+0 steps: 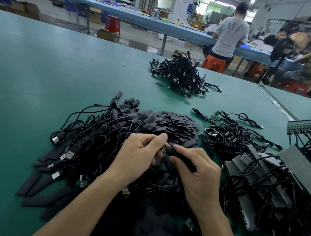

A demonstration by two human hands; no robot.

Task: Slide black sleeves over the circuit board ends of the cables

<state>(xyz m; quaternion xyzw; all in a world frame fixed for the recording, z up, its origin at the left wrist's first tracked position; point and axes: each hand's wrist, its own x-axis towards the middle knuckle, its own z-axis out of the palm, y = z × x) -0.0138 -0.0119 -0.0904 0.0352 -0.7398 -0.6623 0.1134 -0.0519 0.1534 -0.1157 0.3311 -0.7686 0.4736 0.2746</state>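
Here left hand (pixel 137 154) pinches circuit board (pixel 164 150), right hand (pixel 200 173) grips black sleeve (pixel 180 156).

We look on a flat green-matted worktable (pixel 38 85). Near its middle lies a heap of flat black sleeves (pixel 177 126), touching a tangle of black cables with silver USB plugs (pixel 90 135) on its left. Farther off sits a second pile of black cables (pixel 182 76), with one loose black sleeve (pixel 160 84) just beside it. On the right, cables with small green circuit boards (pixel 232 132) lie against grey rectangular panels (pixel 303 169).
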